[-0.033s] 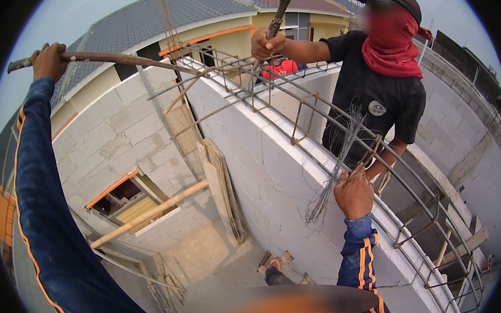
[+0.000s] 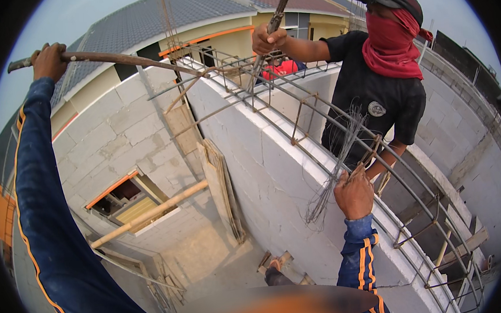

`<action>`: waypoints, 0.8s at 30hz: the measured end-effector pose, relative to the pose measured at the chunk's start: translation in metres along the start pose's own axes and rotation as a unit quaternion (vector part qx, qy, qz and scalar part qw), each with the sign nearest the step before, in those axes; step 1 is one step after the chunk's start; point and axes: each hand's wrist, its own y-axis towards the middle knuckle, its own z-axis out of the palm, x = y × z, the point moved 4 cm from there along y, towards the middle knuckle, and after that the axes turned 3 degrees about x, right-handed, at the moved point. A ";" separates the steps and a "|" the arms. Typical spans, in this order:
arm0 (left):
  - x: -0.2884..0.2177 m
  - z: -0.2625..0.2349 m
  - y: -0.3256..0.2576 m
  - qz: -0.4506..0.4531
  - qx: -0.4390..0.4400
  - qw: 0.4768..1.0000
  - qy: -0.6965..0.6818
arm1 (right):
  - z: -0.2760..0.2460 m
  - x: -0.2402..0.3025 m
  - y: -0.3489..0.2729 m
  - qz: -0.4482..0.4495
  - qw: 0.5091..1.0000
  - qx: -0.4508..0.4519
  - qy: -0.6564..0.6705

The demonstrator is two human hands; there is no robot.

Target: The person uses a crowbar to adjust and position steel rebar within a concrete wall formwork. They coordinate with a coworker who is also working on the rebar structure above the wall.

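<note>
My left hand (image 2: pixel 49 61) is raised at the upper left, closed around the end of a long rusty steel bar (image 2: pixel 119 59). The bar reaches right to the rebar cage (image 2: pixel 311 118) that lies along the top of a white block wall (image 2: pixel 263 173). My right hand (image 2: pixel 353 193) rests on the cage and grips a bundle of thin tie wire (image 2: pixel 336 163), with loose ends hanging over the wall. Across the cage stands a co-worker in a black shirt (image 2: pixel 373 97). That person's hand (image 2: pixel 267 39) holds a second upright bar (image 2: pixel 275 18) at the cage.
Left of the wall is a deep drop to a concrete floor. Wooden boards (image 2: pixel 221 192) lean against the wall below, and a timber pole (image 2: pixel 151 214) crosses near a window opening (image 2: pixel 124 198). A foot (image 2: pixel 274 264) shows at the wall's base. Tiled roofs rise behind.
</note>
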 end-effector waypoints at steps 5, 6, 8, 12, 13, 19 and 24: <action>-0.001 0.004 0.001 0.013 -0.028 1.000 0.006 | 0.003 -0.002 0.001 0.006 1.000 0.007 -0.015; 0.000 0.004 0.001 0.002 -0.035 0.999 0.001 | 0.003 -0.002 0.001 0.013 1.000 0.012 -0.018; -0.001 0.006 0.001 0.009 -0.025 1.000 0.009 | 0.003 -0.002 0.001 0.019 1.000 0.016 -0.019; 0.000 0.008 0.000 0.010 -0.035 0.999 -0.007 | -0.001 0.002 -0.001 0.010 1.000 -0.004 -0.022; 0.000 0.008 0.000 0.014 -0.035 0.999 -0.011 | -0.002 0.003 -0.001 0.011 1.000 -0.006 -0.027; 0.002 0.009 -0.001 0.023 -0.054 0.998 -0.022 | -0.003 0.003 0.001 0.024 0.999 0.033 -0.019; 0.002 0.008 -0.002 0.020 -0.059 0.998 -0.021 | -0.001 0.002 0.000 0.007 1.000 -0.008 -0.020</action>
